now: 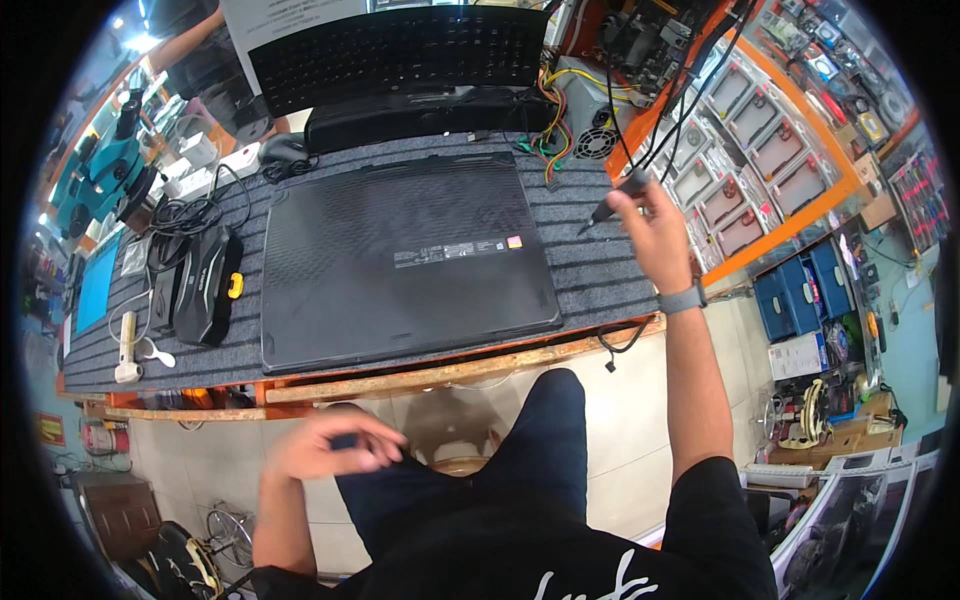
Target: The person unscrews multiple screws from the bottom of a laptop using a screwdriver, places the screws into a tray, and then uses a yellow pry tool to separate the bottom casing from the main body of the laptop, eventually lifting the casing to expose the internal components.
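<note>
Laptop (350, 310), closed and underside up, lies at the middle of your dial, its vents toward 12 o'clock and its near edge close to the front of the bench (480, 362) at 6. Your right hand (655, 235) is out past 3 o'clock, thumb and fingers pinching a slim dark tool (603, 211), probably a screwdriver. Its tip points back toward the laptop from just beside the right edge; you cannot be sure from here whether it touches the striped mat (600, 275).

The likeliest harm is a slip: a pinch this far from the tip gives you little control, so the point could skate and score the cover or the label (452, 252). Your left hand (335, 445) is at 7 o'clock above your lap, blurred, apparently empty with fingers loosely apart, so nothing steadies the casing. Push hard from 12 and the laptop could slide over the edge onto your knees.

Watch 2 o'clock too: black cables (660, 140) hang close behind your right hand, and a sideways sweep could snag them. Loose coloured wires (562, 140) between 1 and 2 could catch the far corner if you swing the laptop round. At 9, a black device (205, 290) crowds the left side, so turning the laptop could knock it.
</note>
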Available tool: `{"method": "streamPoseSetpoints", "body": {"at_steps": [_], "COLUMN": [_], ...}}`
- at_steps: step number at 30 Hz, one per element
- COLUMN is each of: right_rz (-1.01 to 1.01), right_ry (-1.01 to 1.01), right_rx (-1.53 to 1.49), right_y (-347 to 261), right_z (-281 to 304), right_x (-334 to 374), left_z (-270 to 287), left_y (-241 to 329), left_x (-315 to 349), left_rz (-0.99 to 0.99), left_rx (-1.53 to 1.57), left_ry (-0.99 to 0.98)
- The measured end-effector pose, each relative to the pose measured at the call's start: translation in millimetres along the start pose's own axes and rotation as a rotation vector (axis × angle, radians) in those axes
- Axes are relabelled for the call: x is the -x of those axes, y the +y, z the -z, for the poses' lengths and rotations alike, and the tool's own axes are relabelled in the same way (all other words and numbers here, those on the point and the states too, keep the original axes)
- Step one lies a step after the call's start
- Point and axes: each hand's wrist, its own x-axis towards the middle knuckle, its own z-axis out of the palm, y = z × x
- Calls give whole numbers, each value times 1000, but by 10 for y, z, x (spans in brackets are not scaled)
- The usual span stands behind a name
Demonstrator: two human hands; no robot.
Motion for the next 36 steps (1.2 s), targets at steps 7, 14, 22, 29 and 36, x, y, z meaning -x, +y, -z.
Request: {"method": "streamPoseSetpoints", "body": {"at_steps": [7, 14, 22, 29, 36], "right_rz": [-81, 120, 163, 106, 120], "right_ry": [-57, -99, -68, -64, -314], "right_rx": [-90, -85, 24, -15, -133], "right_y": [-84, -635, -399, -404, -442], "right_z": [-213, -517, -555, -644, -451], "right_x": [-88, -104, -91, -96, -189], "left_z": [1078, 2035, 2116, 2122, 2127], "left_y": [489, 156, -132, -133, -138], "left_x": [-470, -926, -992, -946, -945], "left_rz": [-192, -125, -76, -86, -99], "left_rx": [-533, -1060, -913, -911, -952], "left_ry": [672, 832, 856, 841, 828]}}
